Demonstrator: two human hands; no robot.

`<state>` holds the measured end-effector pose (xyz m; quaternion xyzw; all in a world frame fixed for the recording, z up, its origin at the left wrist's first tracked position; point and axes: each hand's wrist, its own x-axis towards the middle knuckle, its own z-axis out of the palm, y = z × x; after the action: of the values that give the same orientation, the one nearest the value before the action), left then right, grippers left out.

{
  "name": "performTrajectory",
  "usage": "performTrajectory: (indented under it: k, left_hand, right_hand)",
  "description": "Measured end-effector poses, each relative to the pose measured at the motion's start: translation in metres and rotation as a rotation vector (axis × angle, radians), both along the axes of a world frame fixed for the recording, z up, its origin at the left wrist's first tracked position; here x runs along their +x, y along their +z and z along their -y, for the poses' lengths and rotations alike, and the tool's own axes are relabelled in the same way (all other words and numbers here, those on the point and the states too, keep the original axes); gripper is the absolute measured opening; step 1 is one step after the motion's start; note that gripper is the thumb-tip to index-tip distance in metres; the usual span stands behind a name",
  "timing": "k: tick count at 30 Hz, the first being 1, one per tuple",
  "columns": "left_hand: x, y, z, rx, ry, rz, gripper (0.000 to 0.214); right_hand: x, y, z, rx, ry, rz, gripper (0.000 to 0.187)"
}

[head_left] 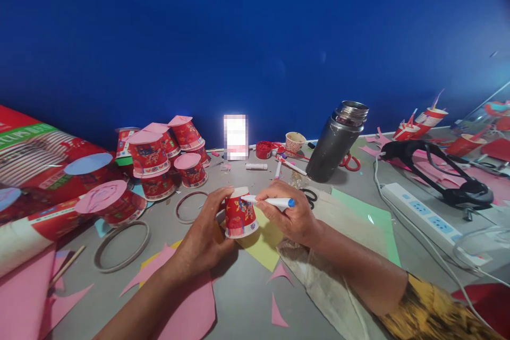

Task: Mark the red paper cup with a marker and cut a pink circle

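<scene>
Blue wall point(255, 53) across upper frame; grey table point(235, 303) below. At centre: red paper cup point(236, 221), wider rim down, gripped in left hand point(207, 228). White marker point(277, 202) pinched in right hand point(294, 213), tip at cup's side; contact unclear. Yellow paper point(265, 249) just beside cup; pink paper point(195, 308) near left forearm point(147, 295). Partly hidden beyond right hand: black-handled scissors point(311, 204). Below right forearm point(358, 271): pale cloth point(314, 281). Left of centre: stacked pink-topped cups point(149, 159). Right of centre: uncapped dark bottle point(331, 149); farther right, power strip point(454, 241).

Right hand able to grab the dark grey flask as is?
Probably not: the right hand looks near enough to the dark grey flask, but a white marker occupies its grip.
</scene>
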<state>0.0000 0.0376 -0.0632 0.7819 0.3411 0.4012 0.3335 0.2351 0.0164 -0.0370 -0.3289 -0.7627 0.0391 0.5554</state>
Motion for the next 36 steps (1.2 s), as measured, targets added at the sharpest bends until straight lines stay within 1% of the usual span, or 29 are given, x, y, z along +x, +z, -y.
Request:
performTrajectory:
  k: [3, 8, 10, 13, 20, 26, 30, 34, 36]
  left_hand:
    - [-0.001, -0.002, -0.002, 0.013, -0.016, -0.012, 0.076]
    - [-0.001, -0.002, -0.001, -0.012, -0.021, 0.007, 0.073]
    - [0.000, 0.000, 0.000, -0.023, -0.015, 0.022, 0.074]
    - [0.003, 0.004, 0.002, -0.081, -0.016, 0.054, 0.075]
    - [0.012, 0.014, 0.009, -0.204, 0.016, 0.158, 0.067]
    - [0.014, 0.017, 0.010, -0.241, 0.031, 0.160, 0.070]
    - [0.017, 0.019, 0.012, -0.273, 0.046, 0.173, 0.069]
    - [0.016, 0.018, 0.013, -0.291, 0.061, 0.168, 0.072]
    - [0.014, 0.015, 0.011, -0.281, 0.040, 0.158, 0.073]
  right_hand:
    - [0.000, 0.000, 0.000, -0.006, -0.001, -0.009, 0.014]
    - [-0.002, 0.001, 0.000, 0.003, -0.005, -0.016, 0.012]
    - [-0.002, 0.002, 0.001, 0.006, -0.005, -0.021, 0.011]
    - [-0.001, 0.002, 0.000, -0.005, -0.016, -0.036, 0.012]
    - [0.004, 0.001, -0.003, -0.024, -0.027, -0.043, 0.013]
    - [0.003, 0.001, -0.003, -0.007, -0.022, -0.039, 0.013]
    - [0.004, 0.000, -0.004, -0.027, -0.015, -0.052, 0.014]
    - [0.006, 0.001, -0.005, -0.019, -0.043, -0.036, 0.013]
    - [0.005, 0.002, -0.004, -0.016, -0.038, -0.029, 0.012]
